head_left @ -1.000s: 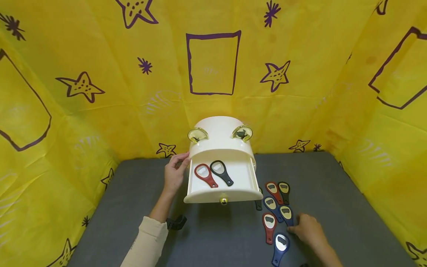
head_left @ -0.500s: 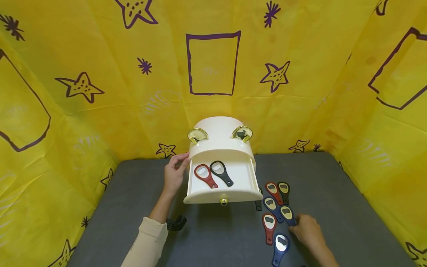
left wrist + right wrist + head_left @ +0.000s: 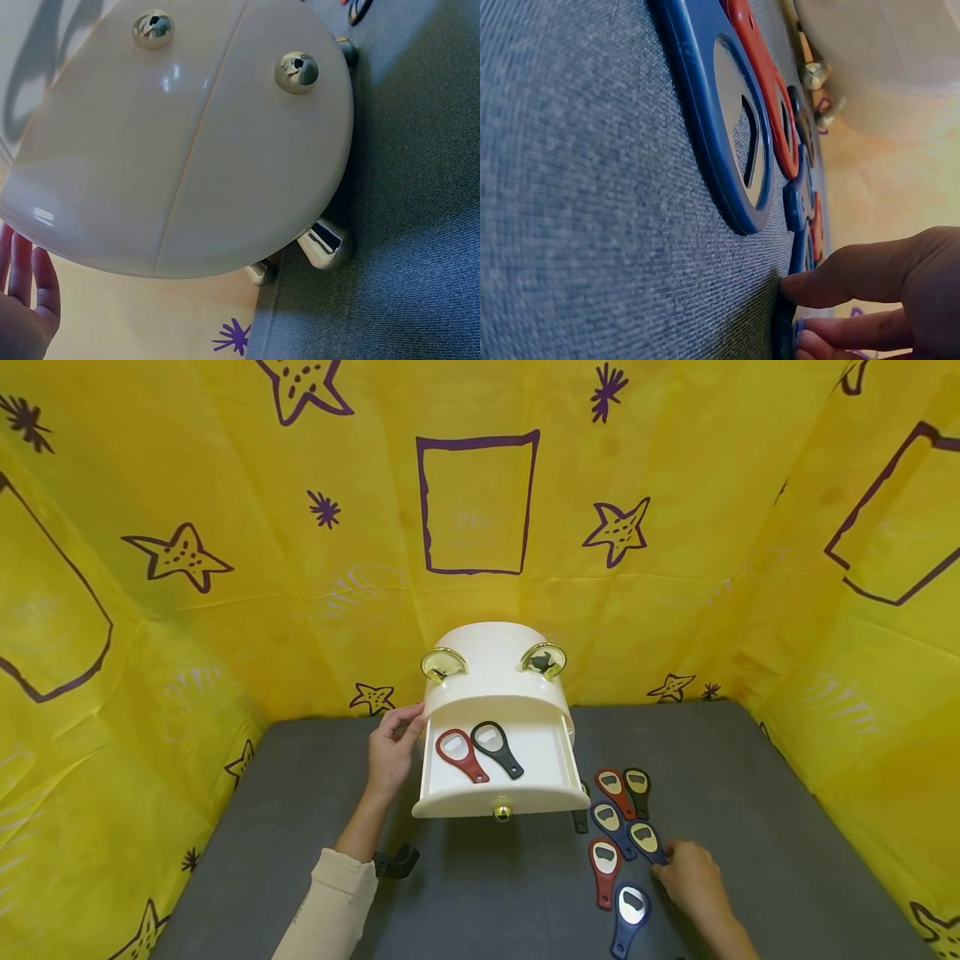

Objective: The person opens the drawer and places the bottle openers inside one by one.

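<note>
My left hand point(image 3: 392, 752) touches the left side of a white mini drawer cabinet point(image 3: 495, 660), its fingers point(image 3: 45, 281) fairly straight along the edge in the left wrist view. The cabinet's top drawer point(image 3: 501, 800) is pulled out; a red bottle opener point(image 3: 472, 767) and a black bottle opener point(image 3: 507, 760) lie in it. Right of the cabinet, my right hand point(image 3: 692, 875) pinches the handle end of a blue bottle opener point(image 3: 645, 837) lying on the table. In the right wrist view, thumb and fingers meet low at the table surface, partly hiding that opener.
Several more bottle openers lie close by: red point(image 3: 604, 868), blue point(image 3: 632, 910), blue point(image 3: 611, 827), red point(image 3: 615, 789) and black point(image 3: 637, 789). Another dark one point(image 3: 581, 814) is partly under the drawer. Yellow patterned cloth point(image 3: 480, 602) walls the grey table point(image 3: 510, 893) at back and sides.
The pinched blue bottle opener has turned slightly, its handle end shifting right and a little up with my right hand. My left hand and the cabinet stay in place.
</note>
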### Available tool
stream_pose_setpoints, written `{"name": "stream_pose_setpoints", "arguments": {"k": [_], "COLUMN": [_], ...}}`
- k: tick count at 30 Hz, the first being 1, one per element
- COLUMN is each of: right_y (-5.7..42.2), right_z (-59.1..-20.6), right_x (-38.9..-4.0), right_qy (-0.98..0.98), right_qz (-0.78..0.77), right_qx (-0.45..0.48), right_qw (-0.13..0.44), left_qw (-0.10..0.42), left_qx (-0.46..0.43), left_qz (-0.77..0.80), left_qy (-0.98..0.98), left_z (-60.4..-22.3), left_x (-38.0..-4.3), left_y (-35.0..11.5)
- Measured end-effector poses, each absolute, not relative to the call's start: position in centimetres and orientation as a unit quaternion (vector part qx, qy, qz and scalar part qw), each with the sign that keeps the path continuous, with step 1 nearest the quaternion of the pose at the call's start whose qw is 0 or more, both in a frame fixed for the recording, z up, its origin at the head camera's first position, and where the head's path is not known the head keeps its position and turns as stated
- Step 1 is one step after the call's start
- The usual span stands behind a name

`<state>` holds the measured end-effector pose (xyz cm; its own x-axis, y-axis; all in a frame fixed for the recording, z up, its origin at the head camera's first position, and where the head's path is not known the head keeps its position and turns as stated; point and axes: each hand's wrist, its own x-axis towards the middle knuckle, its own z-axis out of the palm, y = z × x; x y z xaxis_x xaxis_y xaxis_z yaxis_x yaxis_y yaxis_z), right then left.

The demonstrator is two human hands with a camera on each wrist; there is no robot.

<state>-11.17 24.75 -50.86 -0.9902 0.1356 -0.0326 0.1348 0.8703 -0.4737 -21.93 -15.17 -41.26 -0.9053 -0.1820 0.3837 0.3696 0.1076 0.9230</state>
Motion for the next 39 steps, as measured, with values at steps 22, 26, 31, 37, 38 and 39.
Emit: {"name": "stream_pose_setpoints", "arguments": {"k": [22, 26, 31, 37, 38, 39], "right_y": [26.7, 26.9, 27.0, 27.0, 27.0, 27.0], "right_z": [-50.5, -50.1, -49.6, -48.6, -48.4, -48.2], "right_x": [-10.8, -10.7, -10.8, -11.2, -11.2, -11.3], "right_qy": [-0.947, -0.945, -0.942, -0.935, -0.933, -0.932], "right_qz": [0.307, 0.311, 0.318, 0.336, 0.34, 0.344], "right_qx": [-0.089, -0.097, -0.102, -0.112, -0.113, -0.113], "right_qw": [-0.017, -0.015, -0.016, -0.022, -0.022, -0.022], "left_qw": [0.219, 0.222, 0.22, 0.216, 0.216, 0.217], "left_qx": [-0.073, -0.073, -0.073, -0.071, -0.07, -0.071], "left_qz": [-0.667, -0.667, -0.667, -0.663, -0.662, -0.662], "left_qy": [-0.709, -0.708, -0.708, -0.713, -0.714, -0.714], "left_z": [-41.4, -41.4, -41.3, -41.2, -41.2, -41.2], "left_x": [-22.0, -22.0, -22.0, -21.9, -21.9, -21.9], "left_y": [-15.1, -15.1, -15.1, -15.1, -15.1, -15.1]}}
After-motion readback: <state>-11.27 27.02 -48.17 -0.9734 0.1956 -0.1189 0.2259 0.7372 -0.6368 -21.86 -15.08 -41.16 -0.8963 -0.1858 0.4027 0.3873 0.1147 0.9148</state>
